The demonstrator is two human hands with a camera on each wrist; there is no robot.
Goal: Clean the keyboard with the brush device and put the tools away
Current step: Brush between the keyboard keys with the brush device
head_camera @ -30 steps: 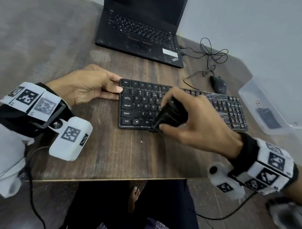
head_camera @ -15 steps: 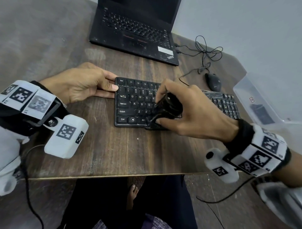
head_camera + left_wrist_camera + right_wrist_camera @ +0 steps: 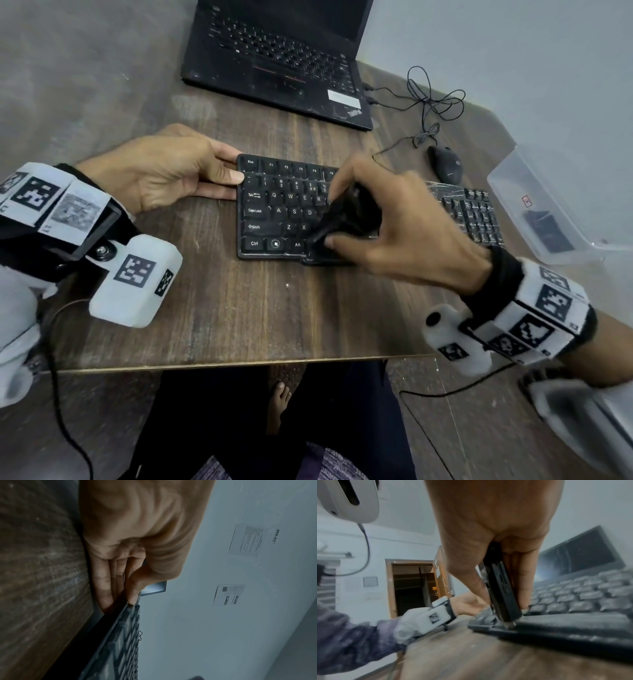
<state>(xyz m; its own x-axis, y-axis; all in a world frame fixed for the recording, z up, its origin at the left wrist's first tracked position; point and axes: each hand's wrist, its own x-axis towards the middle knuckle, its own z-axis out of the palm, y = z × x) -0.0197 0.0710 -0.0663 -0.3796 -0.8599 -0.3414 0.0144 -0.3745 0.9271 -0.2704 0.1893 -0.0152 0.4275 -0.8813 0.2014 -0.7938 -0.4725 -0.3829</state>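
Left hand: centre left of the head view, thumb and fingers pinching the left end of the keyboard to steady it on the table.
Left wrist view: shows that pinch close up, thumb on the top edge and fingers against the end; the brushing is out of its sight, but it alone shows papers on the wall.
Keyboard: flat on the table, mid-frame, just in front of the laptop.
Brush device: black, tilted, its lower end on the bottom key row near the front edge.
Right hand: centre right, fingers and thumb curled round the brush device, gripping it.
Right wrist view: shows the device's tip touching the keyboard's front edge, which the hand partly covers from the head; it is blurred.
Mouse: upper right, apart from the keyboard.
Clear box: right edge of the head view only, open, a dark item inside.
Progress: judged mid-cleaning. Nothing shows which keys are done; putting the tools away, probably in the box, is not yet started.
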